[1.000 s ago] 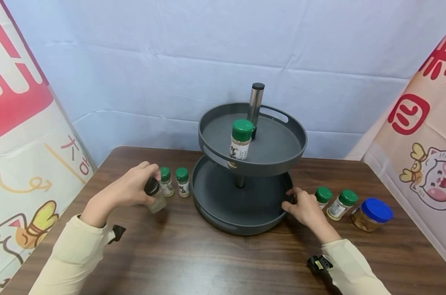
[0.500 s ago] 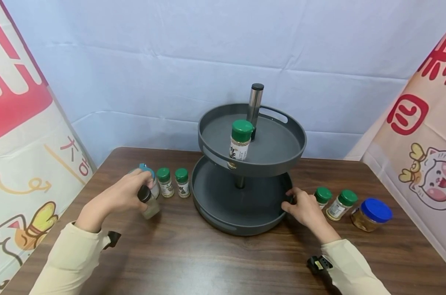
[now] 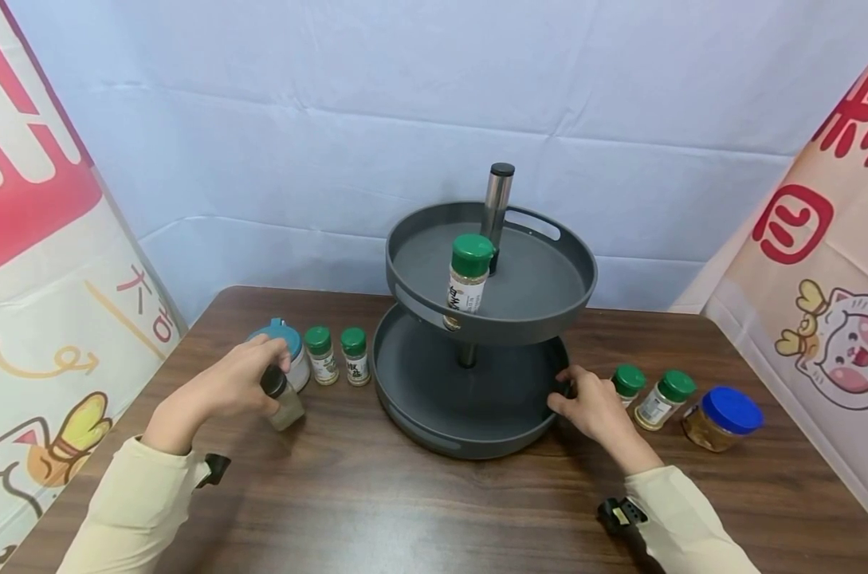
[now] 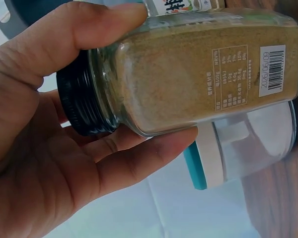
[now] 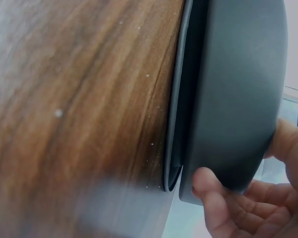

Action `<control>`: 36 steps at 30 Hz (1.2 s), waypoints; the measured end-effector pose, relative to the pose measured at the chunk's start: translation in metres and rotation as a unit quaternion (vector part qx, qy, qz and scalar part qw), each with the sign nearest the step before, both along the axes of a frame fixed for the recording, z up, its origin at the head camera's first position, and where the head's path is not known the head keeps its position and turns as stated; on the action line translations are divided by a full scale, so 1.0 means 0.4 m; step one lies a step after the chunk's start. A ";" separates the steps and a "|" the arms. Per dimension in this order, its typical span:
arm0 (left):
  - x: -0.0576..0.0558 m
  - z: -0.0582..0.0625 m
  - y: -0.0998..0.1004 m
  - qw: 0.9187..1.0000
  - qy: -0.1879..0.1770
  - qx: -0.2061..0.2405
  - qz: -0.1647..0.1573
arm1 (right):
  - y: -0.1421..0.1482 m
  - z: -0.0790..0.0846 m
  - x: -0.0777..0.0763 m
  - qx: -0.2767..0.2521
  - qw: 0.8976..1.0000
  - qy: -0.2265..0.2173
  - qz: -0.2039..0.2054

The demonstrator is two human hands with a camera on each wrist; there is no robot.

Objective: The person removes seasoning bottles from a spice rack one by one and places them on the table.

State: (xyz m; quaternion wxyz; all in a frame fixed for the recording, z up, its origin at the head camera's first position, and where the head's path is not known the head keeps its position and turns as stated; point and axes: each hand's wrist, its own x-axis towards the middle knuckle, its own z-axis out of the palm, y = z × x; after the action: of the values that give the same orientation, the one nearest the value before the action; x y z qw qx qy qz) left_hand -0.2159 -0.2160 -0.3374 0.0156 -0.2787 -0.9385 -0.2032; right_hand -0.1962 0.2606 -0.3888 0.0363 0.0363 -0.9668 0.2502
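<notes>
My left hand [image 3: 236, 383] pinches a glass spice jar [image 4: 203, 74] with a black lid and brown powder inside. The jar tilts close over the table, its thumb side and fingertips at the shoulder of the glass. Just behind it stands a white jar with a blue lid [image 3: 276, 329], partly covered by the hand. My right hand [image 3: 587, 402] grips the right rim of the lower tray [image 3: 448, 442] of a grey two-tier round stand, fingers and thumb on its wall [image 5: 233, 99]. A green-capped spice bottle [image 3: 469, 275] stands on the upper tray [image 3: 541, 279].
Two small green-capped jars, one left [image 3: 322, 356] and one right [image 3: 355, 357], stand between the left hand and the stand. Beyond the right hand are two more green-capped jars [image 3: 626, 383] [image 3: 663, 401] and a blue-lidded jar [image 3: 720, 418]. A metal post [image 3: 496, 203] rises through the stand.
My left hand has carried the black-lidded jar left and slightly toward me, uncovering the blue-lidded white jar. My right hand keeps its grip on the lower tray's rim.
</notes>
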 end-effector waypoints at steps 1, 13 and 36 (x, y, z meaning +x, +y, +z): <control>0.000 -0.002 -0.001 1.000 0.000 0.000 0.001 | 0.000 0.001 0.000 0.000 1.000 0.000 0.001; -0.002 -0.019 -0.010 1.000 0.005 0.001 0.004 | 0.002 0.002 -0.001 0.002 1.000 -0.002 0.003; 0.001 -0.014 -0.014 1.000 -0.020 -0.011 0.002 | 0.000 -0.003 0.000 -0.004 1.000 -0.005 -0.001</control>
State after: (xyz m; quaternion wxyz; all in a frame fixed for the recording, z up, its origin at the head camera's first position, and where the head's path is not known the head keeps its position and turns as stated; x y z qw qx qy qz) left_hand -0.2157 -0.2214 -0.3429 -0.0054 -0.2725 -0.9414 -0.1986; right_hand -0.1963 0.2606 -0.3899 0.0321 0.0335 -0.9660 0.2543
